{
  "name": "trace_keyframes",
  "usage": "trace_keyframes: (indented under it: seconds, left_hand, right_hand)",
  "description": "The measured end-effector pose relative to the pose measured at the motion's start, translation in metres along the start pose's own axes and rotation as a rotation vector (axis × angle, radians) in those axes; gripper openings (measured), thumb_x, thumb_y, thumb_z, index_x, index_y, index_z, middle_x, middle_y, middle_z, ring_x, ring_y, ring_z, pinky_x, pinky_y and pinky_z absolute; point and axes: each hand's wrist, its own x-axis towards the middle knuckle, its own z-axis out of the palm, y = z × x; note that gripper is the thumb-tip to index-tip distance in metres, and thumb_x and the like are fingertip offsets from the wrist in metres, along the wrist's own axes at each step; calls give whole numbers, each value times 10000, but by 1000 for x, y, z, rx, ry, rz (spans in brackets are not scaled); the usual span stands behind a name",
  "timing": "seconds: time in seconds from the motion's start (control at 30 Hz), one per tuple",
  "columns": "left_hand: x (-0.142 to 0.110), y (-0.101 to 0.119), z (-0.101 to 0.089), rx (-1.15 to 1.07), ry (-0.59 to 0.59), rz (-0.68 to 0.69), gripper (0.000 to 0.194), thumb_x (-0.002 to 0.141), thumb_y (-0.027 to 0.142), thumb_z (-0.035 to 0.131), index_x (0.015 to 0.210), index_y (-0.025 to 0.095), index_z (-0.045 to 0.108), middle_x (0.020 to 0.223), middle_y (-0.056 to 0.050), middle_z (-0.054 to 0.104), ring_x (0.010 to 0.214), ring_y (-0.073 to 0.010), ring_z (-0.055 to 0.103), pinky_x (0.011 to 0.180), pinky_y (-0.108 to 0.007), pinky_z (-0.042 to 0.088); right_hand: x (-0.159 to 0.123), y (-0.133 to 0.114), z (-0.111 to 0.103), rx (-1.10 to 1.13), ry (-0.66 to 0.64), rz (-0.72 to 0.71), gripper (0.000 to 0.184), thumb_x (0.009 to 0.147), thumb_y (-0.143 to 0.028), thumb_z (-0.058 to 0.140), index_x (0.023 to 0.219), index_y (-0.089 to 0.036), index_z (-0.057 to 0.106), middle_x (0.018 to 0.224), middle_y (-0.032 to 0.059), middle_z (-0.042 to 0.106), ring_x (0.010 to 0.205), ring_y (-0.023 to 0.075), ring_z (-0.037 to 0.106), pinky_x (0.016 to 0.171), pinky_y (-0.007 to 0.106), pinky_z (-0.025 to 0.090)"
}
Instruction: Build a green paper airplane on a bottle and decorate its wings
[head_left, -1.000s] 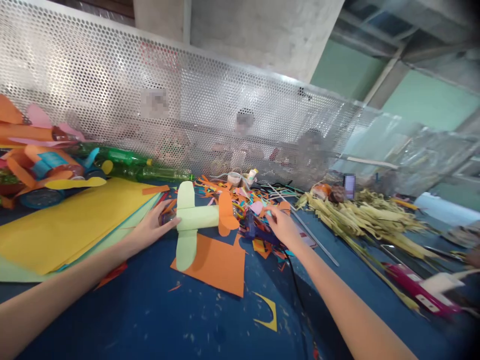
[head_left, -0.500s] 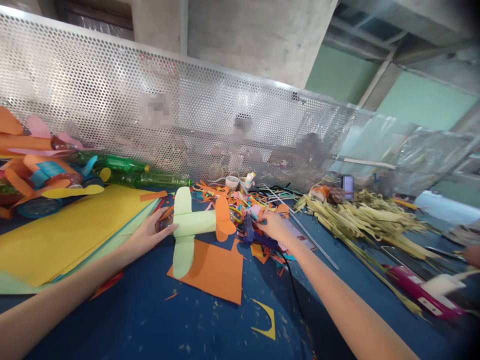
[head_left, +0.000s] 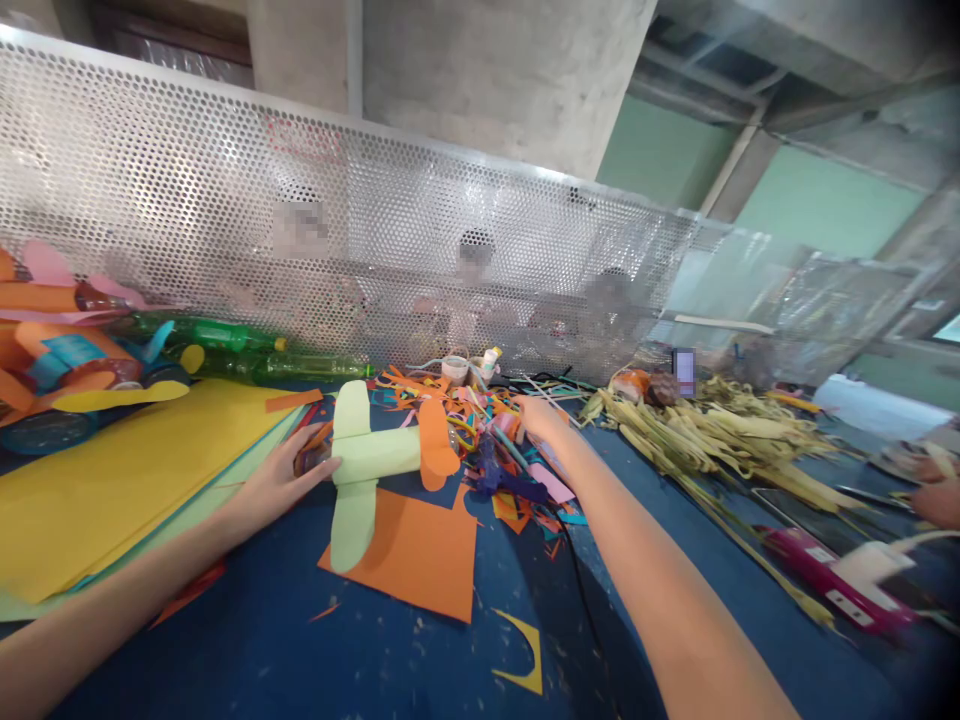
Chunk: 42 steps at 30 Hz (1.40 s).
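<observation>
The left hand (head_left: pixel 279 482) is gripping the left end of a paper-covered plane model (head_left: pixel 394 455), centre; well apart, the right hand (head_left: pixel 546 424) is reaching among paper scraps (head_left: pixel 424 386), its grasp indeterminable. Green wings (head_left: pixel 352 530) and orange fins (head_left: pixel 435 442) are already sitting in place; remaining work, judged minor, is not showing clearly. An orange sheet (head_left: pixel 427 570) is lying nearer; similar models (head_left: pixel 45 345) are resting at left.

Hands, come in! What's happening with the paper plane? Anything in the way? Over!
Left hand holding green paper plane. Right hand among paper scraps, grip unclear. Orange sheet partly beneath the plane; scraps crowd its orange tail.
</observation>
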Motion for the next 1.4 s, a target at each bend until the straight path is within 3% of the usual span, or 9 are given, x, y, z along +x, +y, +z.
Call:
trace_keyframes:
  seconds: [0.27, 0.47, 0.73, 0.87, 1.07, 1.23, 1.33, 1.4]
  left_hand:
    - [1, 0, 0, 28, 19, -29, 630, 783, 584, 484, 1246, 157, 452, 1236, -130, 578, 1157, -317, 522, 957, -444, 433]
    - [0, 1, -1, 16, -1, -33, 625, 787, 588, 483, 1240, 158, 453, 1243, -127, 571, 1177, -322, 503, 967, -436, 427]
    - [1, -3, 1, -96, -40, 21, 568, 822, 510, 506, 1268, 170, 416, 1266, -129, 546, 1147, -293, 527, 973, -421, 423]
    - [0, 2, -1, -33, -2, -10, 599, 797, 537, 523, 1261, 173, 418, 1269, -134, 539, 1168, -309, 505, 980, -441, 411]
    - [0, 2, -2, -26, -22, -19, 629, 804, 545, 504, 1281, 153, 385, 1271, -138, 532, 1138, -291, 533, 967, -425, 420]
    - [1, 0, 1, -7, -11, -23, 638, 803, 554, 503, 1287, 157, 382, 1251, -129, 551, 1158, -297, 517, 970, -420, 419]
    - [1, 1, 3, 12, -8, -6, 648, 794, 556, 515, 1293, 165, 383, 1259, -122, 545, 1173, -307, 501, 972, -418, 417]
    - [0, 1, 3, 34, 5, -2, 685, 778, 564, 532, 1310, 166, 365, 1279, -128, 522, 1180, -315, 487, 978, -433, 406]
  right_hand:
    - [22, -2, 10, 129, -141, -20, 286, 893, -303, 540, 1139, -159, 554, 1155, 67, 566, 967, 220, 587, 797, 389, 507]
    - [37, 8, 1, 133, -20, -14, 288, 901, -290, 529, 1161, -166, 536, 1171, 85, 556, 966, 201, 586, 804, 398, 505]
    - [39, -1, 24, 12, -1, 8, 286, 896, -291, 538, 1155, -170, 540, 1161, 79, 560, 974, 206, 585, 805, 392, 504]
    - [39, -10, 29, 8, 59, 15, 286, 901, -291, 529, 1158, -164, 537, 1166, 86, 558, 967, 201, 586, 808, 398, 504]
    - [30, -14, 8, 189, 159, 5, 290, 900, -292, 531, 1160, -163, 535, 1163, 84, 559, 966, 203, 587, 805, 400, 505]
    - [7, -8, -24, 464, 356, 9, 263, 893, -350, 511, 1030, -142, 598, 1069, 95, 611, 942, 211, 590, 828, 362, 481]
    - [-12, -11, -38, 669, 506, 4, 390, 904, -474, 359, 1049, -158, 535, 1026, 111, 614, 977, 219, 569, 803, 315, 465]
    - [-29, -20, -43, 811, 531, -21, 443, 918, -528, 185, 1110, -223, 442, 952, 70, 607, 890, 177, 587, 701, 275, 477]
